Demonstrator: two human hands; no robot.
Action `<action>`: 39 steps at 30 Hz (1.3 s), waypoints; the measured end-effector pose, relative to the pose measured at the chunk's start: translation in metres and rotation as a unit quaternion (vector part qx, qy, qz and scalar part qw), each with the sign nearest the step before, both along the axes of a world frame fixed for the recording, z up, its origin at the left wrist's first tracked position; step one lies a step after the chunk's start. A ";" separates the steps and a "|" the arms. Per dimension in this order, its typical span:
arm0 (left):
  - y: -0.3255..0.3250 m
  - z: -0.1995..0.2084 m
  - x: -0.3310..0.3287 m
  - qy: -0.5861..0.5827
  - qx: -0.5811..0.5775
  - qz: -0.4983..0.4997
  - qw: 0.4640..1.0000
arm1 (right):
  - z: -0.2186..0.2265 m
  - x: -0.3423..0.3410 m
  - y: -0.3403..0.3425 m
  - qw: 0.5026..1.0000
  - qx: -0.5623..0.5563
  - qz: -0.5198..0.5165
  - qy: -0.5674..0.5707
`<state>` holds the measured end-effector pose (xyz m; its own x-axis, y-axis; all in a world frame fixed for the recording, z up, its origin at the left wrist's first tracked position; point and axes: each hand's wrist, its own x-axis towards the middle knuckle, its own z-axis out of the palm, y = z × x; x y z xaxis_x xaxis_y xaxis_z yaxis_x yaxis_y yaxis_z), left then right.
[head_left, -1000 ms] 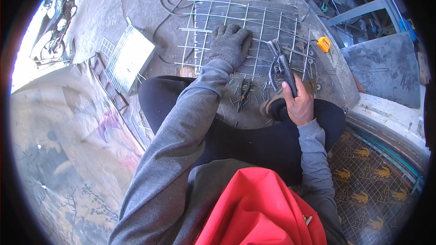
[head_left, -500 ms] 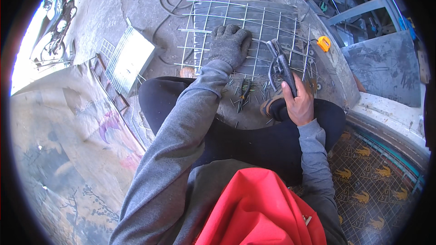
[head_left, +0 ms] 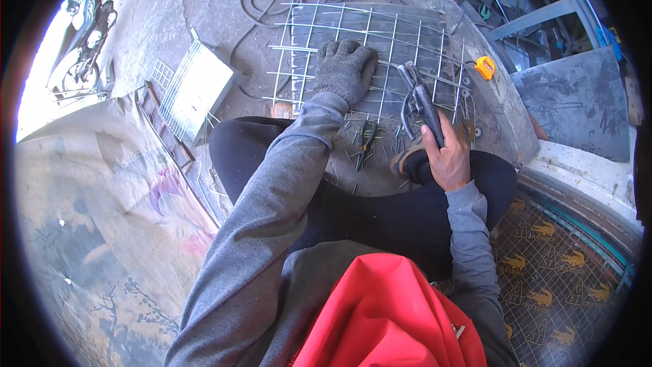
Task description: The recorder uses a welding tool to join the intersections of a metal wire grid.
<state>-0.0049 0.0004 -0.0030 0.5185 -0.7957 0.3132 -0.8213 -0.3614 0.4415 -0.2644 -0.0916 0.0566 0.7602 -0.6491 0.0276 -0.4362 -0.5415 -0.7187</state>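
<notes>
A dark welding electrode holder [head_left: 420,103] is gripped in the bare right hand [head_left: 446,156], its tip held over the wire mesh grid [head_left: 380,47]. The grid, laid on the concrete floor [head_left: 204,13], is pressed flat by the gloved left hand [head_left: 345,69], fingers spread, grasping nothing. Pliers [head_left: 367,137] lie just below the grid.

A rough grey concrete floor [head_left: 170,20] is seen under strong daylight, which is glared white at the far left edge. A parked motorcycle [head_left: 95,20] is shown at the upper left. A faded printed tarpaulin with pink and brown patterns [head_left: 102,231] is spread over the left side. A dark patterned mat with yellow animal figures [head_left: 550,278] is laid at the lower right. Grey metal sheets and blue steel bars [head_left: 564,61] are stacked at the upper right, beside a curved pale concrete kerb [head_left: 577,177].
</notes>
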 end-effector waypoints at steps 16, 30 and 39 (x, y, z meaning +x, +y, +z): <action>0.000 -0.001 0.000 -0.004 -0.012 0.004 1.000 | 0.003 0.001 -0.003 0.999 0.019 -0.004 0.030; 0.001 -0.001 0.001 0.003 0.003 0.002 1.000 | 0.002 0.000 -0.004 1.000 0.026 -0.001 0.016; -0.001 -0.001 0.000 -0.007 -0.003 0.003 1.000 | 0.003 0.001 -0.004 0.999 0.041 -0.007 0.015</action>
<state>-0.0050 -0.0003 -0.0043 0.5195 -0.7901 0.3253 -0.8247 -0.3638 0.4331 -0.2633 -0.0955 0.0595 0.7501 -0.6595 -0.0480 -0.4652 -0.4748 -0.7471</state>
